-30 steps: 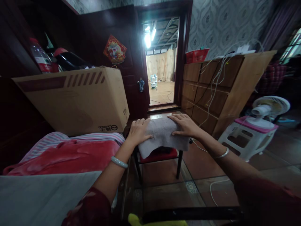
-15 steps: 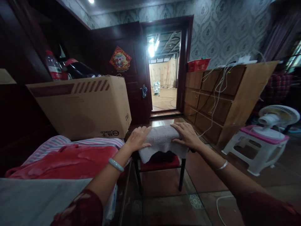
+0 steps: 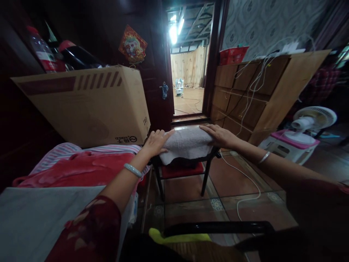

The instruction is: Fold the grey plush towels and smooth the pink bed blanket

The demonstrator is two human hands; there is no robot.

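Observation:
A light grey towel-like cloth (image 3: 188,145) lies draped over the backrest of a chair with a red seat (image 3: 184,170) and dark legs. At the cloth's left end, my left hand (image 3: 156,143) grips it, fingers over the top and thumb on the near side. My right hand (image 3: 222,136) holds the other end, its fingers reaching along the upper edge. Between the two hands the cloth looks fairly flat, with its lower edge hanging unevenly. The far side of the backrest is hidden.
On the left, a large cardboard box (image 3: 89,109) stands behind a red blanket (image 3: 79,167). A wooden cabinet (image 3: 275,98) with trailing cables and a fan (image 3: 313,120) on a stool (image 3: 289,145) are at right. A black bar (image 3: 218,227) crosses the bottom.
The view has tilted down, bringing the black bar and something yellow in at the bottom. The cloth looks more spread out, and my right hand has shifted slightly outward along it.

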